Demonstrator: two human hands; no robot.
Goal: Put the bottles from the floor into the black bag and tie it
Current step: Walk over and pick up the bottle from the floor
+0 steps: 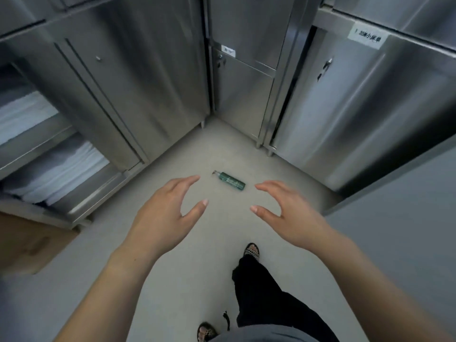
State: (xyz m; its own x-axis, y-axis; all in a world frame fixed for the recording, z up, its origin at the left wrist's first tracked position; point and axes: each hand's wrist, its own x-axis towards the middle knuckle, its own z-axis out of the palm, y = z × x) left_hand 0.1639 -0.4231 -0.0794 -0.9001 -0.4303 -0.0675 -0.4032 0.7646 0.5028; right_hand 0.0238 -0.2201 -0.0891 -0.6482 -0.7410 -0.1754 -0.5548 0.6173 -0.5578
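A dark green pump bottle lies on its side on the grey floor, in the corner between the steel cabinets, its pump head pointing left. My left hand hovers well above the floor, left of and nearer than the bottle, fingers spread and curved, holding nothing. My right hand mirrors it on the right, also open and empty. Both hands are apart from the bottle. No black bag is in view.
Stainless steel cabinets wall in the corner on the left, back and right. An open cabinet at left holds stacked white linen. A brown cardboard box sits at the lower left. My feet in sandals stand below the hands.
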